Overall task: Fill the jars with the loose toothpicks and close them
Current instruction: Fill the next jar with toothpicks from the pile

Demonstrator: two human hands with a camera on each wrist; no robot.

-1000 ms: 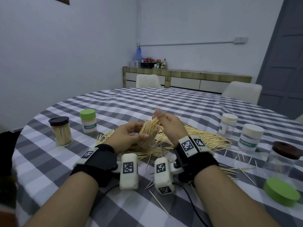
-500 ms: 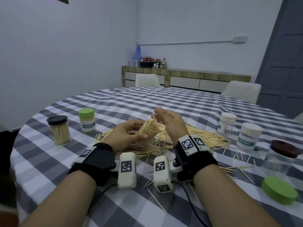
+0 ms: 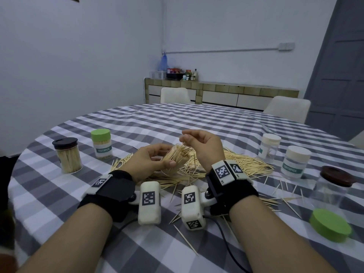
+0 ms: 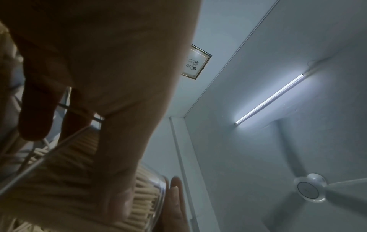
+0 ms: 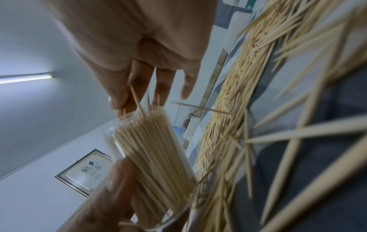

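1. Left hand [image 3: 149, 161]: fingers and thumb curled round a clear jar [image 3: 173, 164], which is tilted with its mouth up and toward the right hand, held above the table. The left wrist view shows the glass wall pressed against the palm, packed sticks behind it.
2. Right hand [image 3: 204, 146]: thumb and forefinger pinched on one toothpick [image 5: 136, 100] or a few, tips at the jar mouth; the other fingers hang loosely curled. The exact number held cannot be told.
3. Jar contents: nearly full; sticks stand crowded and a few points jut past the rim.
4. Step in hand, as judged: easing the last sticks into a crowded mouth. Best done by feeding them parallel to the packed sticks, with the jar tilted so the bundle leans to one side and leaves a gap. Protruding points should be pressed level before any lid goes on.
5. Pose: both forearms reach forward over the table edge, wrists close together, right hand raised slightly above the left.
6. Loose toothpicks [image 3: 244, 164]: a heap on the checked tablecloth [image 3: 137, 245], just behind and under the hands.
7. Green lid [image 3: 330, 225]: lying flat, near right, well apart from the jar.
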